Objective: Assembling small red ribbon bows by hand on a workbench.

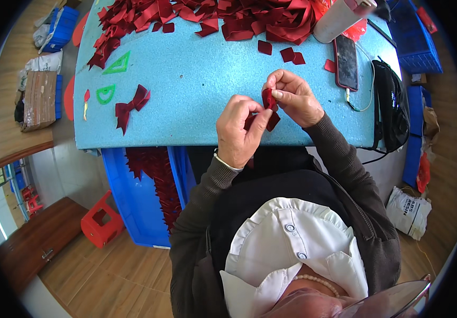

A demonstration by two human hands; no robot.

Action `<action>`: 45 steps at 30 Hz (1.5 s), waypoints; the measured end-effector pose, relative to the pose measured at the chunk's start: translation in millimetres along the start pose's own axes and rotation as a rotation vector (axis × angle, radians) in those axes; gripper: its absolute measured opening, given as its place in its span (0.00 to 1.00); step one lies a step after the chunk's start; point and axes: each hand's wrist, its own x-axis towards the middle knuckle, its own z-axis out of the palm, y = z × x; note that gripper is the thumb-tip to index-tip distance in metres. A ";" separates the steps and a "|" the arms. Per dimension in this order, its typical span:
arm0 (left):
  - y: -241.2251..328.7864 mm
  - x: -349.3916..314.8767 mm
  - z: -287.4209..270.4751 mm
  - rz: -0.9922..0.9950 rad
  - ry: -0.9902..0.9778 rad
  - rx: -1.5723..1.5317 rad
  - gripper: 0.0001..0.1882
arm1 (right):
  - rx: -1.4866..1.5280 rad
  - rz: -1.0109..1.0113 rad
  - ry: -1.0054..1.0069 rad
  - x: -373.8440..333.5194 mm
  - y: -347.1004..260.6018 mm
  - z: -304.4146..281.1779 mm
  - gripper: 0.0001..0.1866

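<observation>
Both hands meet over the near part of the blue table (202,114), pinching one small dark red ribbon bow (269,99). My left hand (239,130) grips its lower side with thumb and forefinger. From above right, my right hand (296,99) pinches the upper part between thumb and fingers. Ribbon ends hang below the fingertips; the bow's middle is partly hidden. To the left lies another red bow (132,107), flat on the table and apart from both hands.
A large heap of red ribbon pieces (239,24) covers the table's far side. Loose red squares (288,54), a phone (346,63) with a cable, a white bottle (340,21) and a black bag (390,108) lie right. Green set square (117,63) and protractor (106,95) lie left.
</observation>
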 end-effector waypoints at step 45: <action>6.6 -18.2 29.4 -0.606 -0.037 -0.480 0.03 | -0.043 0.002 0.199 -46.5 -7.4 2.1 0.17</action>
